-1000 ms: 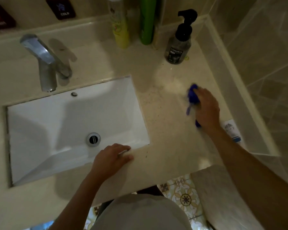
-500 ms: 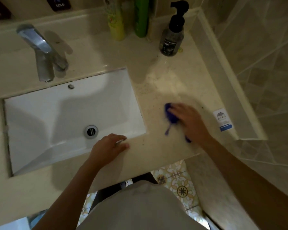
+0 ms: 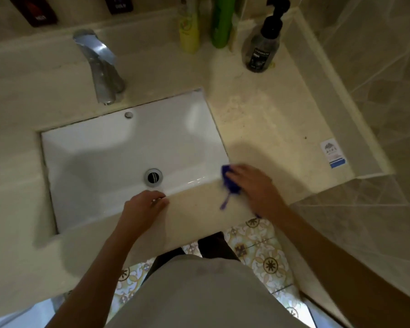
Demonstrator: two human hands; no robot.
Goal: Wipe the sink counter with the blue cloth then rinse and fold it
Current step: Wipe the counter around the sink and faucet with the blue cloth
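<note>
The blue cloth [image 3: 230, 183] is bunched under my right hand [image 3: 253, 185], pressed on the beige sink counter [image 3: 265, 124] at the front right corner of the white sink basin [image 3: 118, 157]. A loose strand of the cloth trails toward the counter's front edge. My left hand [image 3: 145, 207] rests with curled fingers on the counter's front strip, just below the drain [image 3: 153, 177], and holds nothing.
A chrome tap [image 3: 100, 67] stands behind the basin. At the back right stand a yellow bottle [image 3: 188, 31], a green bottle [image 3: 221, 22] and a dark pump bottle [image 3: 262, 48]. A sticker [image 3: 333, 152] lies near the right wall. Patterned floor tiles show below the counter edge.
My right hand has dragged the blue cloth from the right side of the counter toward me and leftward to the basin's front right corner. My left hand has stayed put.
</note>
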